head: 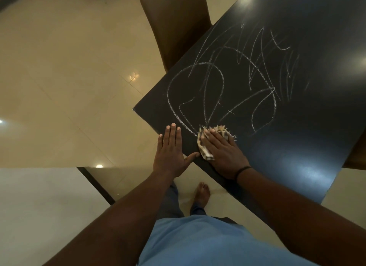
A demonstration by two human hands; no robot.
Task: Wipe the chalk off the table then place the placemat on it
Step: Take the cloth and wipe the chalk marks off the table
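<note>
Right hand [221,155] lies flat, fingers straight, pressing a frayed striped cloth [206,145] on the black table [297,147] near its corner. Left hand [170,155] is wide open on the table edge, thumb touching the cloth. Chalk scribbles [233,83] w/ loops sit just past the cloth. Brown chair [174,28] stands behind the table.

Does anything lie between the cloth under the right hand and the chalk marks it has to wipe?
Nothing visible does. The right hand presses the cloth flat on the table, at the near end of the chalk marks.

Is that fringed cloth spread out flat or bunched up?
Bunched up. The cloth is a small wad under the right hand, only its frayed edges showing.
</note>
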